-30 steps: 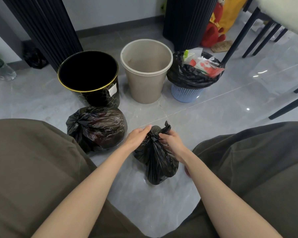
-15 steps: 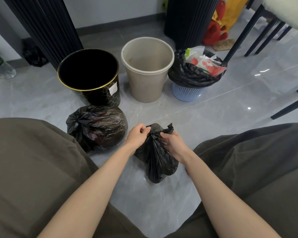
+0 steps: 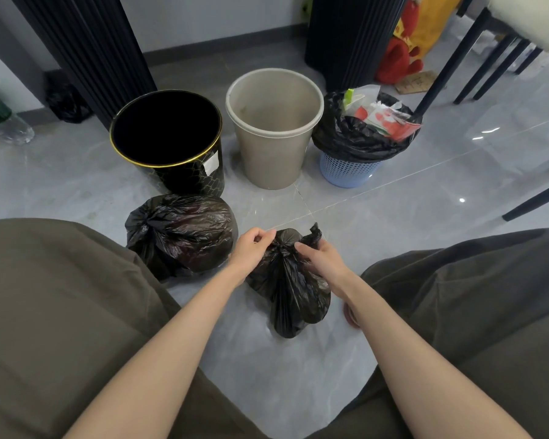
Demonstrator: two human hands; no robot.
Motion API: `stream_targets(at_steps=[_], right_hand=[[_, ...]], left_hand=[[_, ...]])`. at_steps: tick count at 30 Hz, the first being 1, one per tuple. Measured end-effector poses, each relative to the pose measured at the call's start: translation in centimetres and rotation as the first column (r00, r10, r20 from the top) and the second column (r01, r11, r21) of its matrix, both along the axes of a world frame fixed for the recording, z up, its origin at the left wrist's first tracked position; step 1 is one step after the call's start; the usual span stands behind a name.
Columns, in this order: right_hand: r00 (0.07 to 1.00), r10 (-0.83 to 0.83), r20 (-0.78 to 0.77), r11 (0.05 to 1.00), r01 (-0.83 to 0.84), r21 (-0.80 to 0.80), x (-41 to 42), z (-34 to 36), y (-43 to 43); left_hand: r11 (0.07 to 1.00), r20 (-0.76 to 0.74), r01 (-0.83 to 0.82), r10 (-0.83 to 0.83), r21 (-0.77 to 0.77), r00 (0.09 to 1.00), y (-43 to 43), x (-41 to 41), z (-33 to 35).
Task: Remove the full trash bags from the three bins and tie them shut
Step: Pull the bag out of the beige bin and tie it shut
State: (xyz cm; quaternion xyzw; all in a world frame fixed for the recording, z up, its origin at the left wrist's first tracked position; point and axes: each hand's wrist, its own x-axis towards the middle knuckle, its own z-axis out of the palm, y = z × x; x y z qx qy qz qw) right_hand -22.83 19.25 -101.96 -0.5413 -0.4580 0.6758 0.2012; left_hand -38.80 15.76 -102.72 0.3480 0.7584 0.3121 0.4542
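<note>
Both hands, left hand [image 3: 251, 248] and right hand [image 3: 322, 258], pinch the small bag [image 3: 290, 289], knotting its neck. Next, probably, the blue basket's [image 3: 346, 171] full bag [image 3: 352, 139].

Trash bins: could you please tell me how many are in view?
3: a black gold-rimmed bin at left, a beige bin in the middle, a blue mesh bin at right; none looks hidden.

Glossy grey tile floor [image 3: 425, 191], pale wall [image 3: 203, 20] with dark baseboard, black chair legs [image 3: 441, 61] at right
</note>
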Motion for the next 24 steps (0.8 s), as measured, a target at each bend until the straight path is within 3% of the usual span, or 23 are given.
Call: stream_targets(at_steps=[2,4,5,7,9,12,14,17,24], right_hand=[[0.993,0.098,0.065,0.993,-0.102,0.058,-0.3,0.2,0.1],[0.941,0.174,0.292,0.967,-0.219,0.131,-0.6,0.1,0.2],[0.872,0.228,0.433,0.943,-0.308,0.125,-0.6,0.2,0.2],[0.703,0.322,0.633,0.903,-0.43,0.019,-0.4,0.7,0.0],[0.626,0.426,0.652,0.874,-0.472,-0.118,0.1,1.1,-0.4],[0.653,0.533,0.538,0.844,-0.45,-0.291,0.2,0.2,-1.2],[0.717,0.483,0.503,0.875,-0.409,-0.257,0.2,-1.2,-1.8],[0.77,0.332,0.545,0.934,-0.347,-0.078,0.1,-2.2,-2.6],[0.817,0.199,0.541,0.948,-0.3,0.105,-0.8,-3.0,-2.4]], left_hand=[[0.999,-0.015,-0.045,0.044,-0.024,0.999,-0.2,-0.4,0.0],[0.989,-0.104,-0.127,0.119,-0.079,0.988,-0.8,-0.7,0.1],[0.98,-0.103,-0.17,0.159,-0.107,0.982,-1.1,-0.9,0.1],[0.964,0.046,-0.194,0.205,-0.181,0.978,-1.8,-0.9,0.6],[0.937,0.283,-0.184,0.27,-0.297,0.92,-2.4,-0.6,1.1],[0.899,0.513,-0.142,0.36,-0.414,0.779,-2.7,-0.4,1.4],[0.901,0.591,-0.127,0.373,-0.415,0.715,-2.7,0.0,1.2],[0.898,0.566,-0.163,0.389,-0.408,0.727,-2.6,0.4,0.7],[0.912,0.571,-0.21,0.387,-0.353,0.724,-1.4,0.5,0.6]])
